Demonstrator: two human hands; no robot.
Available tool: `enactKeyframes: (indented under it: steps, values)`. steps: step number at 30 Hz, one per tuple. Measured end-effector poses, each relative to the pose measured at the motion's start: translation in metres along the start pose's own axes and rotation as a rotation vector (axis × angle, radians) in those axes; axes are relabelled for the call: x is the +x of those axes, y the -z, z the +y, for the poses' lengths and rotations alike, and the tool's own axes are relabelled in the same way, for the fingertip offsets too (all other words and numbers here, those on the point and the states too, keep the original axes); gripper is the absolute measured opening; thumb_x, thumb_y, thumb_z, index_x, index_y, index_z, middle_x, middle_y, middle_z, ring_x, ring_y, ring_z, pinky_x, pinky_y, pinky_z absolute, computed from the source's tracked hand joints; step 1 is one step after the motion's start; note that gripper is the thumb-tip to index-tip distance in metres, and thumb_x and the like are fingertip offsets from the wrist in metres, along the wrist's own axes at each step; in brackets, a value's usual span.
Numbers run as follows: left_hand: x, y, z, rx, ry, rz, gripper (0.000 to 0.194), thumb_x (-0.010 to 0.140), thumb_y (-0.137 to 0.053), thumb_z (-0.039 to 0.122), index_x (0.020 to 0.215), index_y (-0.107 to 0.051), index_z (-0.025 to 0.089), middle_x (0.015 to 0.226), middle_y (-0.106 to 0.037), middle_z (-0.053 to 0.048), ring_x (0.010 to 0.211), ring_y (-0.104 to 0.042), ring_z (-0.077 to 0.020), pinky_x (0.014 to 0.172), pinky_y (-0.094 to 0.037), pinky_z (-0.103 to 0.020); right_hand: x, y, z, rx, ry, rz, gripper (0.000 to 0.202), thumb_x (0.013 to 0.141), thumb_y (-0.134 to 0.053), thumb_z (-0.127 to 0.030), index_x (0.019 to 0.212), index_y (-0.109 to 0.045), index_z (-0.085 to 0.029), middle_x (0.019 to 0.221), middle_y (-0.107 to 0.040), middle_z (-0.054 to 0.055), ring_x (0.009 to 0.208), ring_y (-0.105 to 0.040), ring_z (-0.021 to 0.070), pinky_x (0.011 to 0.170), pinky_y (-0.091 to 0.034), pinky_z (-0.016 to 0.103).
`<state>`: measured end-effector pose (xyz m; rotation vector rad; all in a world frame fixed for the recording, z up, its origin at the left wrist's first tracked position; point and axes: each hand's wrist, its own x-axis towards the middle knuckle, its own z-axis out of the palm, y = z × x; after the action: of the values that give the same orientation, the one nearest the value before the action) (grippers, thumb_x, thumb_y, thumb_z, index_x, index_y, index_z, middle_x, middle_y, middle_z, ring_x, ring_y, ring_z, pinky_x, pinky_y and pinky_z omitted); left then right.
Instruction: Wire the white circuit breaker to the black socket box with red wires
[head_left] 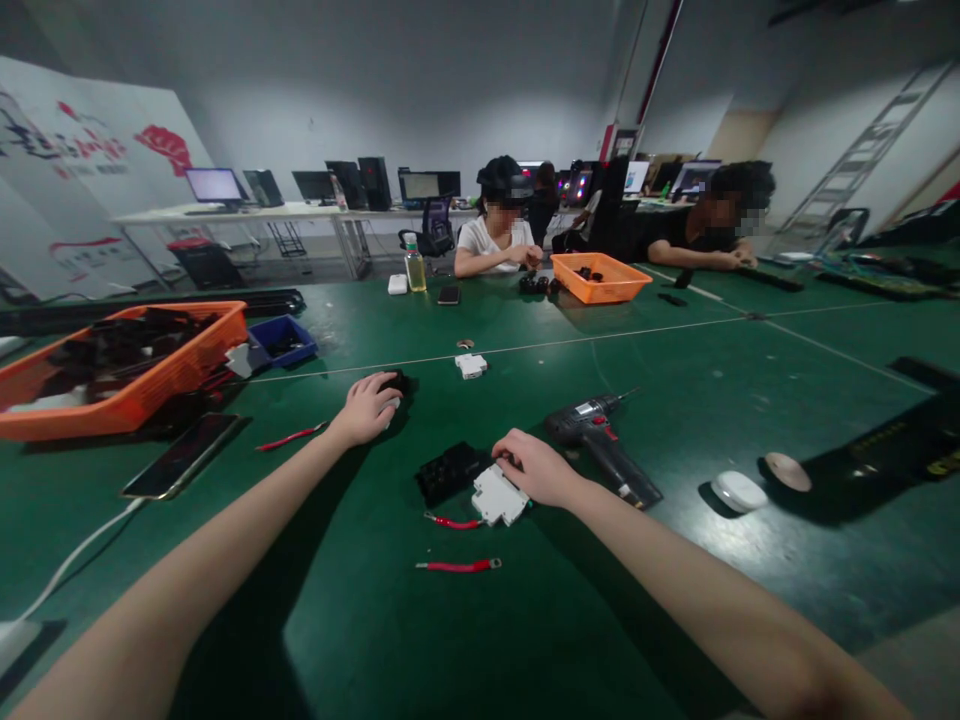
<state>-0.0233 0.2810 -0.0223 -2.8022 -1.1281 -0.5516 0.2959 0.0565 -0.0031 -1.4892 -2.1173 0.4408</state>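
My left hand [370,410] reaches forward, fingers bent down over a small black part [397,381]; a bit of white shows under the fingertips. Nearer to me, my right hand [534,468] has curled fingers at the upper edge of a white circuit breaker [500,496]. A black plastic housing [448,473] lies against the breaker's left side. Just below them is a short red cable [453,523], and a second red cable with a ring lug [461,566] lies closer to me. Another white breaker [471,366] sits farther off.
Right of my hand lies a cordless drill [600,440], with a white round-cornered case [738,491] beyond. At left are an orange basket [217,335] of black parts, a blue bin [289,345], a phone [184,455] and a red cable [292,437]. Two people sit opposite, near another orange basket [600,290].
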Motion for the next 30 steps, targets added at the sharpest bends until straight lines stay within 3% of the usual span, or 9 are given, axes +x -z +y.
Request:
enactKeyframes:
  steps: [6, 10, 14, 17, 20, 25, 27, 30]
  values:
    - [0.055, -0.027, 0.03, -0.021, 0.024, 0.072, 0.034, 0.093, -0.042, 0.036, 0.115, -0.066, 0.026, 0.144, -0.05, -0.008, 0.136, -0.04, -0.0318, 0.109, -0.034, -0.054, -0.001, 0.002, -0.001, -0.013, -0.004, -0.002, 0.013, 0.093, -0.057, -0.018, 0.103, -0.065, -0.019, 0.102, -0.061, 0.006, 0.084, -0.059, 0.0162, 0.072, -0.046, 0.029]
    - [0.075, -0.029, 0.047, -0.011, 0.064, 0.146, 0.039, 0.096, -0.038, 0.034, 0.126, -0.059, 0.023, 0.139, -0.055, -0.012, 0.131, -0.045, -0.0313, 0.109, -0.032, -0.054, -0.001, 0.002, -0.002, -0.026, 0.013, 0.006, 0.012, 0.092, -0.057, -0.016, 0.102, -0.064, -0.019, 0.1, -0.061, 0.006, 0.084, -0.059, 0.0161, 0.073, -0.046, 0.029]
    - [0.07, -0.016, 0.06, 0.016, 0.053, 0.183, 0.044, 0.098, -0.034, 0.033, 0.133, -0.054, 0.017, 0.14, -0.053, -0.015, 0.136, -0.041, -0.0298, 0.118, -0.02, -0.051, -0.001, 0.004, -0.002, -0.019, 0.005, -0.006, 0.013, 0.093, -0.057, -0.018, 0.104, -0.065, -0.02, 0.102, -0.061, 0.006, 0.086, -0.059, 0.0169, 0.073, -0.047, 0.029]
    - [0.042, 0.0, 0.058, 0.037, 0.013, 0.16, 0.046, 0.098, -0.036, 0.038, 0.136, -0.053, 0.019, 0.147, -0.047, -0.013, 0.142, -0.034, -0.0297, 0.121, -0.015, -0.048, -0.001, 0.005, -0.003, -0.015, -0.001, -0.011, 0.014, 0.093, -0.056, -0.017, 0.104, -0.065, -0.02, 0.103, -0.062, 0.007, 0.087, -0.06, 0.0174, 0.074, -0.048, 0.03]
    - [-0.011, 0.017, 0.031, 0.151, 0.012, 0.094, 0.053, 0.098, -0.035, 0.046, 0.145, -0.044, 0.023, 0.152, -0.041, -0.012, 0.146, -0.028, -0.0303, 0.122, -0.013, -0.052, -0.002, 0.006, -0.004, -0.017, 0.01, -0.014, 0.015, 0.092, -0.056, -0.015, 0.103, -0.065, -0.019, 0.103, -0.062, 0.007, 0.09, -0.06, 0.0183, 0.077, -0.048, 0.031]
    - [-0.109, 0.04, -0.061, 0.267, 0.314, -0.069, 0.063, 0.099, -0.022, 0.056, 0.15, -0.033, 0.02, 0.151, -0.039, -0.016, 0.143, -0.033, -0.0324, 0.118, -0.021, -0.058, -0.002, 0.004, -0.003, -0.009, 0.015, -0.004, 0.015, 0.092, -0.056, -0.015, 0.102, -0.065, -0.02, 0.102, -0.063, 0.007, 0.092, -0.06, 0.0193, 0.078, -0.048, 0.032]
    - [-0.131, 0.044, -0.091, 0.245, 0.437, -0.133, 0.066, 0.099, -0.018, 0.056, 0.15, -0.033, 0.019, 0.151, -0.039, -0.018, 0.141, -0.036, -0.0354, 0.115, -0.025, -0.06, -0.002, 0.003, -0.001, -0.003, 0.021, 0.003, 0.014, 0.093, -0.056, -0.016, 0.103, -0.065, -0.02, 0.102, -0.062, 0.007, 0.092, -0.059, 0.0192, 0.079, -0.047, 0.032]
    - [-0.133, 0.041, -0.111, 0.186, 0.453, -0.213, 0.067, 0.098, -0.024, 0.052, 0.149, -0.036, 0.01, 0.151, -0.038, -0.023, 0.14, -0.037, -0.0366, 0.112, -0.032, -0.056, -0.002, 0.001, 0.001, 0.003, 0.027, 0.012, 0.013, 0.093, -0.056, -0.016, 0.102, -0.065, -0.02, 0.101, -0.062, 0.007, 0.092, -0.059, 0.0189, 0.08, -0.047, 0.032]
